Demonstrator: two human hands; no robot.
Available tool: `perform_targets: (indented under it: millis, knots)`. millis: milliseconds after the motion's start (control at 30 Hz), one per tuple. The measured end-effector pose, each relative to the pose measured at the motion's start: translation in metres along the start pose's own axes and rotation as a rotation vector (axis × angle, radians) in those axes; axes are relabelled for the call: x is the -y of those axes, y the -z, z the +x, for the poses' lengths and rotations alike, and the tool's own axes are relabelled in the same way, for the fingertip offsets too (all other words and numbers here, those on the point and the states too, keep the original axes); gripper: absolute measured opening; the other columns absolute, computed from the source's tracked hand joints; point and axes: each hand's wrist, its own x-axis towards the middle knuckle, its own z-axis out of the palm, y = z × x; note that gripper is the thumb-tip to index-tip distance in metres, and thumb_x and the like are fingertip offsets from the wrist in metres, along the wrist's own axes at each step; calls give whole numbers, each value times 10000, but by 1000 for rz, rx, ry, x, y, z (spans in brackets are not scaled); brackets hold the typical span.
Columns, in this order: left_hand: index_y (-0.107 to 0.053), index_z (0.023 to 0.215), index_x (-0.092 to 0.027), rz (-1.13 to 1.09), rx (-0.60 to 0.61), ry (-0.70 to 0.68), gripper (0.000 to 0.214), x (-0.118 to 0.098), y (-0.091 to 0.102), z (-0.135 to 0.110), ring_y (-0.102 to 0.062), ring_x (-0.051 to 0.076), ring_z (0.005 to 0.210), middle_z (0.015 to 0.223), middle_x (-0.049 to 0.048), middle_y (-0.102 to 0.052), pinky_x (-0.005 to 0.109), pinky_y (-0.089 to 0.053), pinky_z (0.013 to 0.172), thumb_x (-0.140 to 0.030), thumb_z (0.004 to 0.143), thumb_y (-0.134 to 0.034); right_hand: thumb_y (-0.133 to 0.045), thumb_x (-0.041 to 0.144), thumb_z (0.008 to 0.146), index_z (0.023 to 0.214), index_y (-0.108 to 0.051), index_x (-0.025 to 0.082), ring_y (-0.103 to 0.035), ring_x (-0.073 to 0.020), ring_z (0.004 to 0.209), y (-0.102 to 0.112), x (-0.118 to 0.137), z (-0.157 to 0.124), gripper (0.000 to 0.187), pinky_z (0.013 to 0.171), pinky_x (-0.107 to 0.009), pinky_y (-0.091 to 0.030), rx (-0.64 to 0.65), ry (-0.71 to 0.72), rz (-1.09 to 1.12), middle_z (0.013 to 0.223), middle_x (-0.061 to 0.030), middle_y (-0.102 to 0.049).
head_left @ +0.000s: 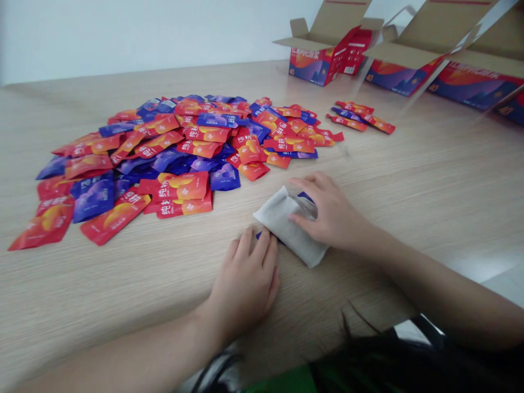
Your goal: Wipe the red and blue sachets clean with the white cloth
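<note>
In the head view, my right hand (327,210) grips a folded pale grey cloth (290,221), thumb on the near side and fingers over the far side. Under the cloth lies a blue sachet (306,197), mostly hidden, with small blue parts showing at its far and left edges. My left hand (248,273) rests on the table just left of the cloth. Its curled fingers press down on a blue end (259,235) of the sachet. Beyond both hands spreads a large heap of red and blue sachets (204,135).
A few sachets (362,117) lie apart to the right of the heap. Several open cardboard boxes (309,65), printed red and blue, line the back right of the wooden table (164,284). A white wall (143,38) stands behind.
</note>
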Motion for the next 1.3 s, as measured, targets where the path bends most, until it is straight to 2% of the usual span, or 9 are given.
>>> perform_targets:
  millis: [67,100,267,367,500,733,900,1100,1300]
  knots:
    - [-560,1310,-40,0,-15,-3,491,0,0,0,-528,391,1164,1285,192,-601,498,-508,886,-297,912,-431,-613,391,856,1374,-502,132,-459,-322,1243,3,11,-4,590,1049,-493,-365,-70,58,-30,1330,-181,-505]
    - [-582,1285,-46,2,-26,-6,474,0,-1,0,-531,392,1159,1272,190,-608,497,-509,882,-296,911,-435,-596,420,866,1389,-489,144,-430,-321,1282,1,17,-7,601,1067,-493,-346,-44,100,-27,1381,-176,-477]
    - [-661,1158,-33,46,-58,4,412,-3,-3,0,-549,390,1152,1251,209,-626,490,-516,879,-260,914,-418,-481,473,925,1416,-473,151,-363,-326,1355,-21,29,-18,587,1112,-508,-266,220,204,-77,1478,-158,-441]
    - [-588,1260,31,69,-77,-17,478,-4,-5,-1,-548,381,1177,1297,245,-599,485,-510,915,-249,923,-397,-492,383,902,1441,-442,154,-357,-319,1362,-26,16,-16,587,1128,-526,-214,208,102,-132,1499,-141,-427]
    - [-547,1306,41,63,-63,-25,505,-4,-6,-1,-538,369,1209,1342,251,-569,475,-501,949,-258,925,-407,-471,332,888,1435,-448,134,-353,-343,1357,-25,9,-14,582,1084,-543,-258,155,-58,-183,1498,-165,-415]
    - [-620,1222,-1,35,-83,3,437,-4,-6,1,-556,354,1187,1255,234,-621,471,-511,943,-257,898,-478,-472,332,880,1436,-438,172,-288,-321,1404,-32,34,-22,580,1114,-538,-201,217,96,-120,1545,-158,-349]
    - [-546,1316,17,47,-65,8,519,-5,-7,-2,-550,351,1208,1324,236,-587,467,-509,958,-306,921,-451,-469,316,878,1439,-434,121,-311,-346,1389,-27,12,-15,595,1104,-535,-242,133,-121,-185,1536,-184,-352]
    - [-653,1171,-5,43,-91,-7,405,-5,-5,-1,-579,351,1166,1232,223,-644,466,-524,935,-229,894,-460,-453,357,886,1430,-449,162,-312,-283,1405,-28,25,-20,577,1146,-503,-188,224,172,-79,1536,-126,-385]
    - [-579,1281,33,79,-93,-19,484,-5,-4,0,-586,356,1173,1314,244,-601,466,-540,917,-230,905,-425,-472,319,874,1449,-420,111,-308,-345,1403,-25,10,-12,614,1097,-549,-277,135,-97,-140,1529,-180,-376]
